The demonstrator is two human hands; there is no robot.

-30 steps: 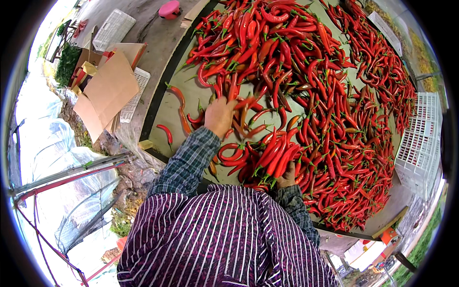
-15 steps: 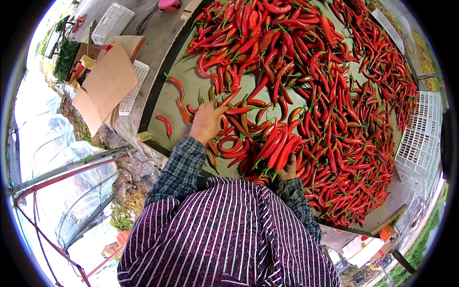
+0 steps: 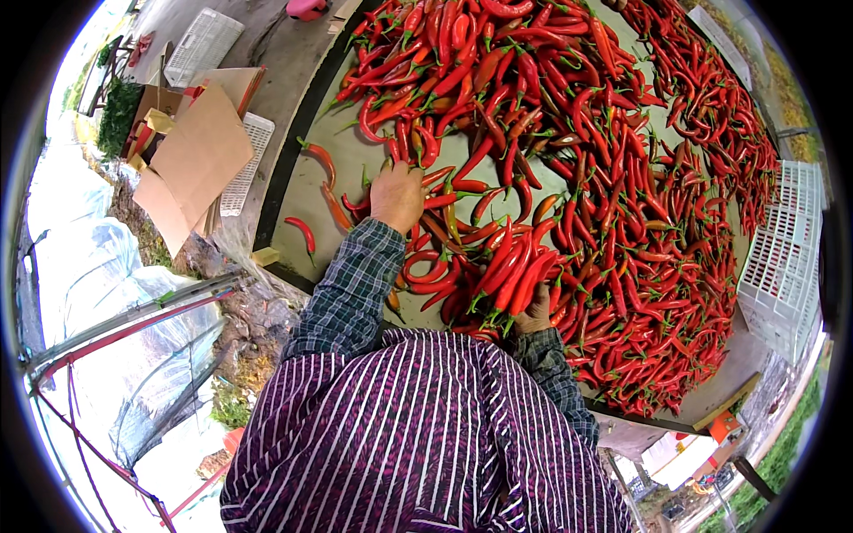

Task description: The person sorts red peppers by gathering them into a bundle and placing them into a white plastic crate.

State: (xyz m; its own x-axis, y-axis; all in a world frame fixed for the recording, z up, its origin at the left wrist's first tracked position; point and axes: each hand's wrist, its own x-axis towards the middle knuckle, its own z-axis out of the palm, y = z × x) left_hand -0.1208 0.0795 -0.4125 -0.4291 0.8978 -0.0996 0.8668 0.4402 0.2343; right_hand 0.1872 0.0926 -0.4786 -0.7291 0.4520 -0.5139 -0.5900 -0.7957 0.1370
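Observation:
Long red chili peppers [image 3: 613, 213] cover much of a grey tabletop [image 3: 306, 200]. A bunch of red chili peppers [image 3: 515, 271], stems toward me, rests in my right hand [image 3: 536, 313], which is closed round it close to my body and partly hidden. My left hand [image 3: 397, 197] is stretched forward over the looser peppers on the left, fingers bent down. Beside its fingertips shows the end of a brownish-green chili pepper [image 3: 387, 164]; the fingertips themselves are mostly hidden. One single red chili pepper [image 3: 302, 236] lies apart near the table's left edge.
The table's dark raised edge [image 3: 289, 173] runs along the left. White plastic crates stand at the right [image 3: 782, 266] and far left [image 3: 203, 46]. Cardboard sheets [image 3: 200, 147] lean beyond the left edge. A denser pepper heap [image 3: 711, 115] lies at the far right.
My left hand has moved forward and slightly right, over the brownish-green chili pepper. My right hand and its bunch have hardly moved.

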